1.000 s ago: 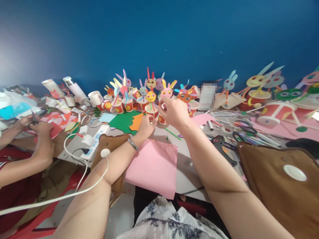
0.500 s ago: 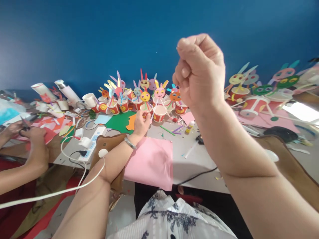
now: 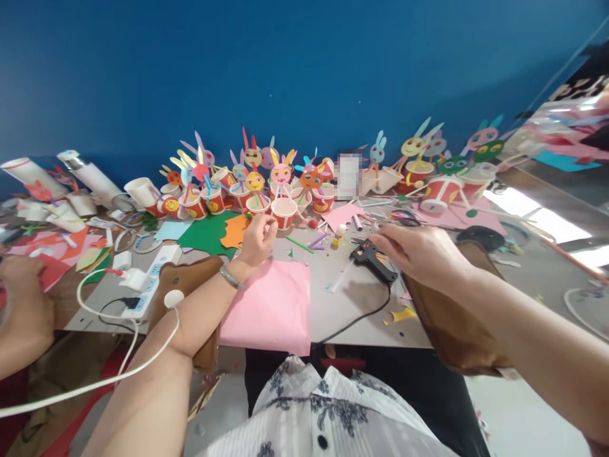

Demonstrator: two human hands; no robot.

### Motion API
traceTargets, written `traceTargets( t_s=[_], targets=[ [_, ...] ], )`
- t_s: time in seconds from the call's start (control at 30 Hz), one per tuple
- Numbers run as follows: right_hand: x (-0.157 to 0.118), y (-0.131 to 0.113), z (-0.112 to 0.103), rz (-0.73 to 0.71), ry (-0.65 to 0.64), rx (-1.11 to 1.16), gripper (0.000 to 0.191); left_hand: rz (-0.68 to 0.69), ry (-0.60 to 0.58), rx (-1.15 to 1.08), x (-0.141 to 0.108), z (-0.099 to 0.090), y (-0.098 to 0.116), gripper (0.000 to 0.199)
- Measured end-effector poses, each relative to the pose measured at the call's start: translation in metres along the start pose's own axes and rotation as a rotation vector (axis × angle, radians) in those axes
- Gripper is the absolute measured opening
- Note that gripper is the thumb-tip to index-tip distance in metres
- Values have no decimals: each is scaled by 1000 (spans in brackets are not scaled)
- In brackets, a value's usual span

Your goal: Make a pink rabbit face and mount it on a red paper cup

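My left hand (image 3: 259, 240) is closed at the front of a red and white paper cup (image 3: 284, 212), fingers pressed together; what they hold, if anything, is too small to tell. A pink bunny face (image 3: 281, 172) stands at this cup. Just right of the black glue gun (image 3: 373, 261), my right hand (image 3: 409, 251) hovers palm down with bent fingers; whether it grips anything is hidden. Pink paper (image 3: 269, 308) lies in front of my left hand. Green and purple straws (image 3: 301, 245) and a small yellow-labelled bottle (image 3: 339, 235) lie between the hands.
More cups with paper animal faces line the blue wall (image 3: 304, 70). At left are green paper (image 3: 204, 233), a white power strip (image 3: 155, 279) with cables, and another person's hand (image 3: 23, 279) by red paper. A black oval object (image 3: 480, 238) lies at right.
My right hand has dropped from a raised fist to beside the glue gun. My left hand stays by the cup. The view has shifted right, showing more of the right side.
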State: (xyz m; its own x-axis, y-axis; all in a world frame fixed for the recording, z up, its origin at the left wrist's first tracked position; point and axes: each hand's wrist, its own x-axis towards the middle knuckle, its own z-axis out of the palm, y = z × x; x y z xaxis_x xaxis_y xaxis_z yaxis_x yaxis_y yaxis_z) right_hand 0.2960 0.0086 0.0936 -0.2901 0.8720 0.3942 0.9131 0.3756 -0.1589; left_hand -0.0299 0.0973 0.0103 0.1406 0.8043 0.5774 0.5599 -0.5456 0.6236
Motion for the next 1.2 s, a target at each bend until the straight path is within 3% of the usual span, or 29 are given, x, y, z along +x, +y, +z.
traceTargets(
  t_s=[0.1,0.17,0.3,0.43,0.53,0.63,0.8,0.9,1.1,1.2],
  targets=[
    [-31,34,24,191,-225,-133,34,54,-121,27,-5,-1,10,24],
    [-48,44,39,231,-270,-198,32,109,-228,20,-8,-1,15,25],
    [-61,40,59,244,-379,-283,37,190,-470,70,-14,3,16,17],
    [-56,29,61,260,-428,-266,33,184,-559,86,-16,9,9,15],
    [-59,20,53,253,-364,-310,29,178,-554,62,-16,11,6,15],
    [-70,7,42,188,-177,-416,35,128,-564,2,-16,12,9,18],
    [-74,-20,30,-138,111,-290,31,-121,-532,-216,-17,14,21,24],
    [-58,-31,32,-306,172,-175,25,-281,-570,-460,-17,14,24,27],
    [-19,-44,47,-402,225,-227,27,-371,-903,-796,-15,3,31,40],
    [-11,-46,52,-428,225,-277,27,-379,-832,-926,-15,1,38,50]
  ],
)
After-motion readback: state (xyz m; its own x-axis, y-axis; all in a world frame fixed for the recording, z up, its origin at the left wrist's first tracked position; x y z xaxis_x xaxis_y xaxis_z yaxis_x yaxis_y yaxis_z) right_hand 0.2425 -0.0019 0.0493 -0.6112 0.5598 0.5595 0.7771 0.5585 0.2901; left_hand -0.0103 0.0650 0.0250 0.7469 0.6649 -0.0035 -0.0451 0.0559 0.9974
